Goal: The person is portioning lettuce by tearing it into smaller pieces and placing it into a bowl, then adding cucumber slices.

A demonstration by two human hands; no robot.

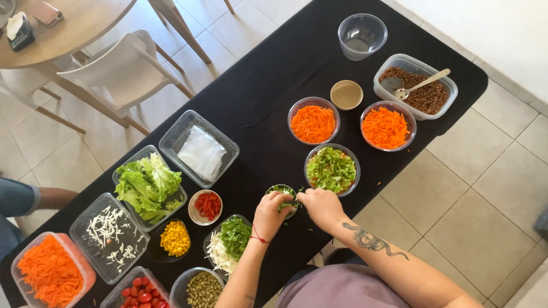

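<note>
Both hands, left hand [273, 214] and right hand [321, 205], have fingers pinched on the small bowl of greens [283, 195]; chopped leaves may scatter over the black desk [268, 91].

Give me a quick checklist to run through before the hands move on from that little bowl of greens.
1. Left hand on the small bowl: ok, fingers rest on its rim.
2. Right hand at the bowl: ok, touching its right side.
3. Grip closed on greens: cannot tell, fingertips hidden.
4. Bowl of chopped lettuce upright beside it: ok.
5. Two carrot bowls filled: ok.
6. Black tablecloth clean: not ok, scraps near the bowls.
</note>
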